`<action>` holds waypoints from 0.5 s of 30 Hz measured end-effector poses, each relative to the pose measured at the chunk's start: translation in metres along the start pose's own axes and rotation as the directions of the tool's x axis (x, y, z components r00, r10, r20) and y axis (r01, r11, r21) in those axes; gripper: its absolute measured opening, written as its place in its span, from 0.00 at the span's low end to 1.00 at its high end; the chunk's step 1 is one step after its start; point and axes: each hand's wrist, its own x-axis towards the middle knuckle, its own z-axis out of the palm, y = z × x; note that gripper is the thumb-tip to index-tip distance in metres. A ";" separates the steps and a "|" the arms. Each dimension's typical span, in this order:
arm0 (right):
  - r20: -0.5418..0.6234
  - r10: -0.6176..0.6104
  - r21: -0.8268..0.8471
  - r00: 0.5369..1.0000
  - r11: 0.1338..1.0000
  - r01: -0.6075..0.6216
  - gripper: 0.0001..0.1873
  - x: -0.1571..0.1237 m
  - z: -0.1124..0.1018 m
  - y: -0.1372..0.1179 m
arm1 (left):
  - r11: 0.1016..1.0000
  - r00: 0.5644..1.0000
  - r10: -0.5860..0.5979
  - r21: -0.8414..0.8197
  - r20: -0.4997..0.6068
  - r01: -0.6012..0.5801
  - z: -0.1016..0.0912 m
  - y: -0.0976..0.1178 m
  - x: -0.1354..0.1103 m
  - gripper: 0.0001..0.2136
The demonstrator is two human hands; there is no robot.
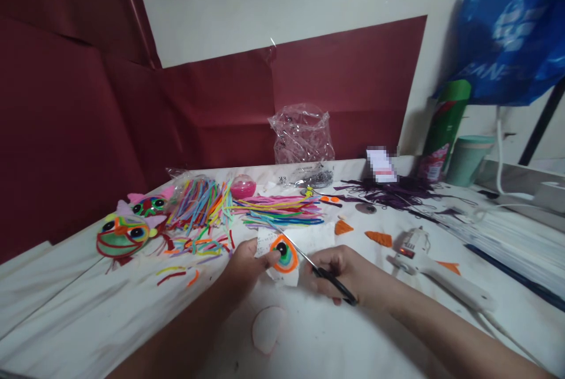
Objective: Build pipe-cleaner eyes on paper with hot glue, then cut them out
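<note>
Between the thumb and fingers of my left hand (251, 262) is a piece of white paper (266, 242) bearing an eye shape (289, 258) in orange, blue and green rings around a black googly eye. My right hand (342, 273) grips the black handles of a pair of scissors (329, 278). Its metal blades point up and left and lie along the upper right edge of the eye shape; whether they are cutting into the paper I cannot tell. Below both hands, a pale cut-out with a pinkish outline (268, 329) lies on the white table.
Colourful pipe cleaners (286, 211) lie behind my hands. Two decorated animal faces (123, 235) sit at the left. On the right are a glue gun (435, 273), orange pieces (378, 238) and dark purple strands (397, 190). A green cup (470, 161) stands at the back right.
</note>
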 end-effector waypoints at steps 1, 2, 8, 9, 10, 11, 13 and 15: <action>-0.005 0.008 -0.001 1.000 1.000 -0.008 0.07 0.000 0.000 -0.001 | 1.000 0.999 0.007 -0.013 -0.036 -0.007 0.001 0.000 0.000 0.18; -0.013 0.015 0.001 1.000 1.000 -0.015 0.07 0.000 -0.001 -0.003 | 0.999 0.997 0.014 -0.032 -0.079 -0.016 0.002 0.000 0.001 0.18; -0.053 0.055 0.024 0.997 0.998 -0.054 0.09 0.003 -0.003 0.000 | 0.992 0.979 0.028 -0.114 -0.204 -0.053 0.002 0.005 0.004 0.19; -0.074 0.064 0.036 0.995 0.997 -0.062 0.10 0.004 -0.003 0.001 | 0.993 0.983 0.019 -0.111 -0.181 -0.039 0.001 0.005 0.004 0.19; -0.099 0.066 0.057 0.993 0.997 -0.060 0.12 0.004 -0.003 0.002 | 0.995 0.991 0.007 -0.102 -0.137 -0.021 0.000 0.004 0.004 0.18; -0.118 0.059 0.088 0.991 0.995 -0.049 0.15 0.004 -0.002 0.002 | 0.997 0.998 -0.011 -0.083 -0.069 0.005 0.000 0.004 0.003 0.18; -0.124 0.017 0.170 0.992 0.985 0.004 0.18 0.005 0.000 0.003 | 0.998 0.995 -0.062 -0.010 0.081 0.063 -0.001 0.001 0.002 0.18; -0.123 -0.024 0.248 0.992 0.967 0.054 0.20 0.006 0.006 0.004 | 0.992 0.980 -0.106 0.091 0.167 0.092 0.000 -0.001 0.001 0.18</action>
